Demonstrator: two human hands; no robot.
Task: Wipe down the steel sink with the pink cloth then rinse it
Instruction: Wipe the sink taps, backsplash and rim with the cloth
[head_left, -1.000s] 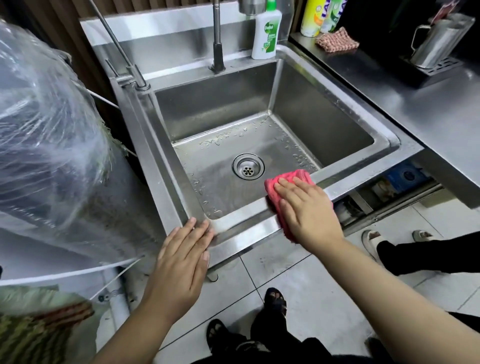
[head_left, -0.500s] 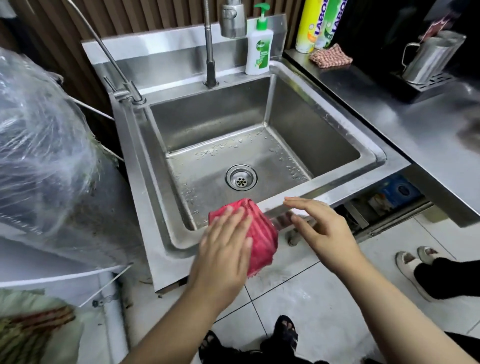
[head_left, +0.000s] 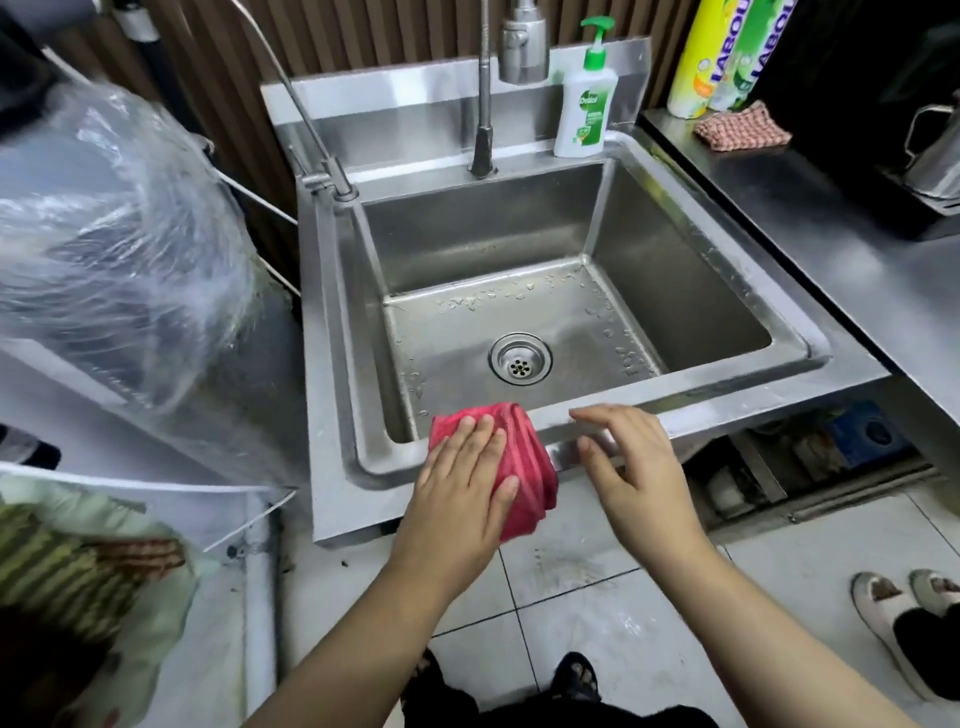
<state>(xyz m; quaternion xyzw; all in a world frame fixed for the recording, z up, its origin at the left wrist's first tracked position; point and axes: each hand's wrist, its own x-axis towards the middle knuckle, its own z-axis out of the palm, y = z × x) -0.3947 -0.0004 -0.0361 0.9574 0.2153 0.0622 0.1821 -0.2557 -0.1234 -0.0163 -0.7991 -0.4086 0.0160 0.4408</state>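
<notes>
Pink cloth (head_left: 525, 465) lay bunched over the near rim of the steel sink (head_left: 727, 405), a little left of the middle, with its lower part hanging down the front of the sink. The left hand (head_left: 460, 491) pressed flat on it, the fingers straight and close together, the thumb lying on the cloth as well. The right hand (head_left: 634, 467) was just beside the cloth on its right, over the same near rim. Its fingers were loosely spread and a little bent and held nothing, and I could not tell whether they touched the steel. Water drops lay on the floor of the basin around the drain (head_left: 520, 358). At the far rim stood the faucet (head_left: 484, 104) and, right of it, a white soap bottle (head_left: 584, 109) with a green pump. On the counter (head_left: 841, 270) at the right lay a checked cloth (head_left: 743, 132). A clear plastic bag (head_left: 114, 234) filled the left side.
</notes>
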